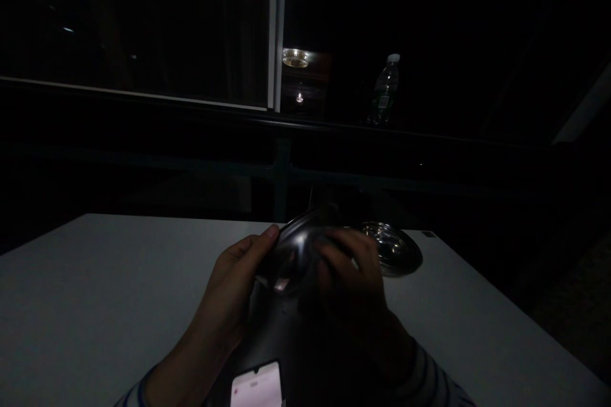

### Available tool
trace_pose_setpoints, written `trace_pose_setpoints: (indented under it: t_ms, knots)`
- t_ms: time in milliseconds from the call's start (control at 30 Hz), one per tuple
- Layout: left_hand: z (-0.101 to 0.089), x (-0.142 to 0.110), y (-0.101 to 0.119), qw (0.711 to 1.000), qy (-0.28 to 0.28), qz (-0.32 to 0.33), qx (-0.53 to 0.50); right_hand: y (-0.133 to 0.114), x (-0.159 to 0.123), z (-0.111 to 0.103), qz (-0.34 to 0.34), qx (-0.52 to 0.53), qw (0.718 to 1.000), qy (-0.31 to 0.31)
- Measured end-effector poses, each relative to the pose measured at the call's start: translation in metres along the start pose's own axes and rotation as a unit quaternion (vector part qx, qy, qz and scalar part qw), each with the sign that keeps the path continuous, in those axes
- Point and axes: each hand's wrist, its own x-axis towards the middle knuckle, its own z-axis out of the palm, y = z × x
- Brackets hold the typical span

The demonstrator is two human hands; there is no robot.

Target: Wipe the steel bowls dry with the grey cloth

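1. The left hand [233, 280] pinches a shiny metal bowl [289, 257] near its rim, thumb in sight; the fingertips behind the bowl are hidden.
2. That bowl is tilted between the two hands, over the middle of the table [119, 292]; its far edge blurs into the dark, and its right part is covered by fingers.
3. The right hand [356, 273] is curled against the bowl's right side, blurred and deep in shadow; whether it pinches anything there, I cannot tell.
4. More metal bowlware [398, 251] sits on the table just beyond the right hand, which partly covers it; one bowl or a stack is unclear.
5. A phone [256, 388] with a lit screen is cut off by the bottom edge, its text unreadable.
6. Both striped sleeves [424, 369] are cut off too.
7. Beyond the table, a clear bottle [386, 89] with a white cap fades into darkness at its base.
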Motion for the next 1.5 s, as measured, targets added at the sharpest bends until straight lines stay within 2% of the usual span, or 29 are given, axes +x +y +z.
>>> trace_pose_setpoints:
  t_ms: [67, 100, 233, 300, 467, 533, 633, 700, 867, 900, 933, 1033, 1100, 1300, 1333, 1500]
  knots:
    - [0.002, 0.000, -0.001, 1.000, -0.005, -0.009, -0.008, 0.003, 0.002, 0.000, 0.050, -0.021, 0.998, 0.026]
    - [0.002, 0.000, -0.002, 1.000, -0.008, -0.016, -0.014, 0.003, 0.003, 0.000, 0.051, -0.028, 0.998, 0.020]
    - [0.005, -0.001, -0.007, 0.999, 0.000, -0.022, -0.027, -0.011, -0.003, 0.003, -0.074, -0.038, 0.995, -0.055]
    - [0.005, -0.001, -0.009, 1.000, 0.002, -0.011, -0.018, -0.013, -0.006, 0.004, -0.092, -0.035, 0.993, -0.070]
    - [0.006, -0.002, -0.009, 1.000, -0.001, -0.020, 0.002, -0.002, -0.001, -0.001, 0.034, -0.023, 0.999, 0.008]
    - [0.005, -0.002, -0.009, 1.000, 0.008, -0.017, 0.006, -0.005, 0.001, -0.002, 0.030, -0.029, 0.999, 0.003]
    - [0.004, -0.002, -0.008, 0.999, 0.026, 0.009, 0.018, -0.014, -0.001, -0.002, -0.049, -0.040, 0.997, -0.044]
    - [0.004, -0.002, -0.006, 0.999, 0.026, 0.017, 0.024, -0.015, -0.002, -0.001, -0.064, -0.033, 0.996, -0.056]
    - [0.007, -0.005, -0.003, 0.999, 0.028, -0.009, 0.023, 0.000, 0.001, -0.002, 0.056, -0.020, 0.998, 0.030]
    - [0.007, -0.005, -0.003, 0.999, 0.026, -0.012, 0.026, 0.000, 0.002, -0.003, 0.063, -0.026, 0.997, 0.026]
    - [0.007, -0.005, -0.003, 0.999, 0.026, -0.013, 0.032, -0.002, 0.002, -0.002, 0.053, -0.030, 0.998, 0.014]
    - [0.005, -0.004, -0.004, 0.998, 0.033, -0.006, 0.055, -0.012, 0.000, 0.000, -0.030, -0.033, 0.998, -0.051]
    - [0.004, -0.003, -0.005, 0.997, 0.030, -0.002, 0.066, -0.015, -0.001, 0.001, -0.053, -0.027, 0.995, -0.074]
    - [0.005, -0.003, -0.003, 0.998, 0.041, -0.012, 0.054, -0.002, 0.005, -0.003, 0.082, -0.030, 0.996, -0.023]
    - [0.005, -0.002, -0.004, 0.998, 0.041, -0.013, 0.050, -0.004, 0.006, -0.003, 0.076, -0.034, 0.996, -0.034]
    - [0.004, -0.001, -0.010, 0.999, 0.032, -0.018, -0.006, -0.021, 0.002, 0.004, -0.047, -0.043, 0.992, -0.107]
